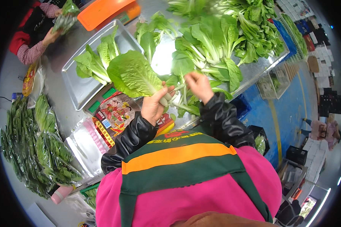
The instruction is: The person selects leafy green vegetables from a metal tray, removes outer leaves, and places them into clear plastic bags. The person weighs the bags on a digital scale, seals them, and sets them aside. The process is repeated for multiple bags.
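Observation:
My left hand (155, 106) grips a leafy green head (136, 75) by its pale stem end, its broad leaf spread to the upper left. Just to the right, my right hand (199, 86) is raised with curled fingers, close to the stems. Blur hides whether it pinches a leaf. Under and between both hands lie loose leaves (187, 107) at the table's near edge. More leafy heads (98, 61) rest on a metal tray (79, 88) at the left. A large pile of leafy greens (213, 42) covers the far right of the metal table (255, 72).
Printed packaging (119, 113) and clear plastic bags (86, 147) lie left of my body. Bagged greens (25, 147) are stacked farther left. An orange bin (106, 12) stands beyond the tray. A co-worker's hands (51, 37) hold a bagged green (66, 18). White crates (272, 82) sit right of the table.

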Motion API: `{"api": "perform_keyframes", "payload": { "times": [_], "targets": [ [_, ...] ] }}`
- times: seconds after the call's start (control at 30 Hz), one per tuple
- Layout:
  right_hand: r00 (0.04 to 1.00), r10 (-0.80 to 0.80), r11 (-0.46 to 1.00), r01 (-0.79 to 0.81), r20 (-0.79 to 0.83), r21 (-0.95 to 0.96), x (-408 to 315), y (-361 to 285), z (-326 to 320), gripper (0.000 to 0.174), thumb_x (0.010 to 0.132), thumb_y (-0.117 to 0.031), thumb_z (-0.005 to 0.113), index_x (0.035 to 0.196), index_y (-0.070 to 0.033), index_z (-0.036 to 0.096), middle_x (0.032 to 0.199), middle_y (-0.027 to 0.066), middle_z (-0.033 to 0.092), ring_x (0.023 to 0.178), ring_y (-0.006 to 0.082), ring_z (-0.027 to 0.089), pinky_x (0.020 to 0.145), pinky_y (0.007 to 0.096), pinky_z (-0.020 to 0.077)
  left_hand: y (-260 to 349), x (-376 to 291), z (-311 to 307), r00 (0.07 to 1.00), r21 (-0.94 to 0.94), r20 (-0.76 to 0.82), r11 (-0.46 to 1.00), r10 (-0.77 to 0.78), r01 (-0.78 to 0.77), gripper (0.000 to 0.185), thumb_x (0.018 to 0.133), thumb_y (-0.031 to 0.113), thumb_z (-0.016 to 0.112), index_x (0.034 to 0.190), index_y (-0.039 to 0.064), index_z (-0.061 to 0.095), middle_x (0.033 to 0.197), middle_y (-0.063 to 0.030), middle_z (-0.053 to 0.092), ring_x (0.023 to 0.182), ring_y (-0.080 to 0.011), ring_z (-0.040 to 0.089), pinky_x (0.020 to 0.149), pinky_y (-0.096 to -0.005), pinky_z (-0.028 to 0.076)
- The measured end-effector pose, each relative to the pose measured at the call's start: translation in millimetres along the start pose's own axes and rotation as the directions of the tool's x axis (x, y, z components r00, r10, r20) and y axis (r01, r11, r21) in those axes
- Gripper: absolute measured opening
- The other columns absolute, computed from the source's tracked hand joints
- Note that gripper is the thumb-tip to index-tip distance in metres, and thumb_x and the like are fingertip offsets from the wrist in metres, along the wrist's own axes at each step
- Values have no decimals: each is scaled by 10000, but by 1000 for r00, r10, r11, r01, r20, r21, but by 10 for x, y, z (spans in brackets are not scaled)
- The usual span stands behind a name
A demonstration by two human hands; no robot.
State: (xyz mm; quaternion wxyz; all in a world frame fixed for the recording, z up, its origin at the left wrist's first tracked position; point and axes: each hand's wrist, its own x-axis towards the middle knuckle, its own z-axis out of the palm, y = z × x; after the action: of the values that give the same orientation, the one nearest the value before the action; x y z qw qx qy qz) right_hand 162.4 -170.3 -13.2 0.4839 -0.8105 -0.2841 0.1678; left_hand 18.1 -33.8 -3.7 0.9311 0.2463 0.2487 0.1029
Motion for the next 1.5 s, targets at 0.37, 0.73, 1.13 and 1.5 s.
{"api": "perform_keyframes", "payload": {
  "times": [0.37,0.73,1.13,1.5],
  "targets": [
    [937,16,990,35,-350,140,543,279,-576,228,849,-174,609,969,20,606,750,52,605,607,160,574,522,278,448,37,-55,31,990,211,110,971,91,-113,445,817,56,591,1219,-26,418,890,-87,585,798,-190,575,762,-324,471],
    [988,96,472,-152,121,869,-33,-120,-319,347,895,-204,569,1147,17,477,971,114,613,798,154,576,646,241,455,-38,-28,-3,990,-81,66,989,127,-121,329,821,89,632,1107,9,490,864,-82,580,771,-189,575,738,-339,472],
    [993,35,895,-80,110,438,-352,-325,305,123,798,-100,652,841,-3,591,842,47,593,744,136,571,673,252,447,-94,27,59,972,156,-38,963,230,-221,241,813,35,631,1040,-7,562,958,-86,611,838,-188,596,771,-311,475],
    [805,200,524,-569,558,634,-294,-318,108,237,883,-184,574,1014,13,561,870,76,613,728,138,597,575,232,474,108,-30,116,993,90,91,993,73,-81,278,829,83,565,1079,-38,573,1018,-129,618,788,-202,608,680,-318,510]
  ]
}}
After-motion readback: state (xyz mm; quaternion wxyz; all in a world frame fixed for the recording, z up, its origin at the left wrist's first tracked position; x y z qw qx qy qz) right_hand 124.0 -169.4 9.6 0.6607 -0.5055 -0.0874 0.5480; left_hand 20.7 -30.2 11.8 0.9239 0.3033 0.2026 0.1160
